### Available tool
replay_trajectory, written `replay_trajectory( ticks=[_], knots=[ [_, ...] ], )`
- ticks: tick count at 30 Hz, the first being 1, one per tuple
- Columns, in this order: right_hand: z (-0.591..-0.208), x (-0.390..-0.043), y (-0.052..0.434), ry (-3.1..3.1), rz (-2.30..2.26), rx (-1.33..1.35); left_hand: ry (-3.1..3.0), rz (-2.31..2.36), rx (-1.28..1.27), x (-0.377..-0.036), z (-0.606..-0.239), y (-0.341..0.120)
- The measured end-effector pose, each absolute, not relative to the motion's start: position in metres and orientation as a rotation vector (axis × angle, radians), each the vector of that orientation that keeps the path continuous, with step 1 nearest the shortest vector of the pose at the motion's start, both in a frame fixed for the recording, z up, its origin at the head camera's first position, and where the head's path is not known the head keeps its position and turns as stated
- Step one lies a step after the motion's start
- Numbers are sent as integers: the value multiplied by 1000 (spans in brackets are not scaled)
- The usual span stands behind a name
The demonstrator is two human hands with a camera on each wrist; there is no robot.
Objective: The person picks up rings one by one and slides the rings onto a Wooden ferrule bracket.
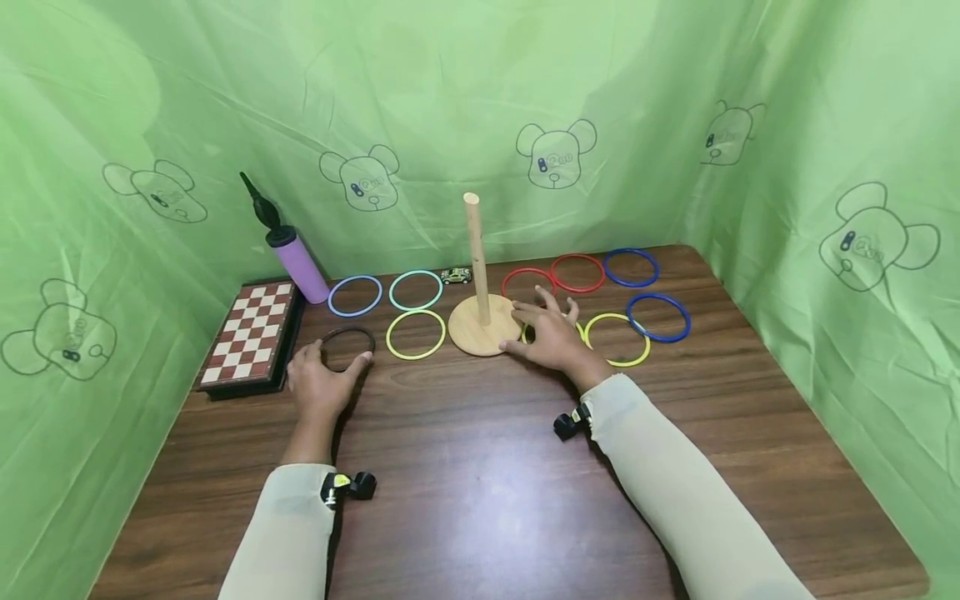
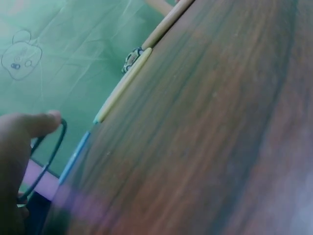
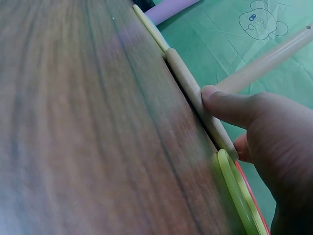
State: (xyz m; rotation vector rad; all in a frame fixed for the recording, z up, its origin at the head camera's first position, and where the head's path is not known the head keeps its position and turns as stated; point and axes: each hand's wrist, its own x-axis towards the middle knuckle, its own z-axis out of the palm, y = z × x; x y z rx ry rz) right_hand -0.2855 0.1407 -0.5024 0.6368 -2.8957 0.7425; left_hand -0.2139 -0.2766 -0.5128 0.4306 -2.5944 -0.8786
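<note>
My left hand (image 1: 322,387) holds a dark ring (image 1: 349,328) between thumb and fingers at the left of the table; the left wrist view shows the ring tilted up, apart from the wood. A round wooden base (image 1: 467,332) with an upright post (image 1: 477,258) stands near the middle back. My right hand (image 1: 551,337) grips this stand's base at its right side. In the right wrist view the thumb (image 3: 222,103) presses on the base's edge, with a fingertip (image 3: 242,147) farther along it. A yellow ring under the right hand is partly hidden.
Left of the stand lie a yellow ring (image 1: 416,358), a teal ring (image 1: 415,272), a light blue ring (image 1: 356,315) and a toy car (image 1: 456,276). Red rings (image 1: 577,256), blue rings (image 1: 632,250) and another yellow ring (image 1: 628,364) lie right. A chessboard (image 1: 251,329) and purple pump (image 1: 302,268) stand far left.
</note>
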Motion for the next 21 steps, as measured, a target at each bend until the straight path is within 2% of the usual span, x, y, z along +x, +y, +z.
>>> replay_trajectory(
  ticks=[7,21],
  knots=[
    [-505,-287,142,-2902,732,632,-2345,-947,404,-210,-496,-266],
    [-505,-286,140,-2903,744,623,-2118,-1016,35,-215,-433,-212]
  ],
)
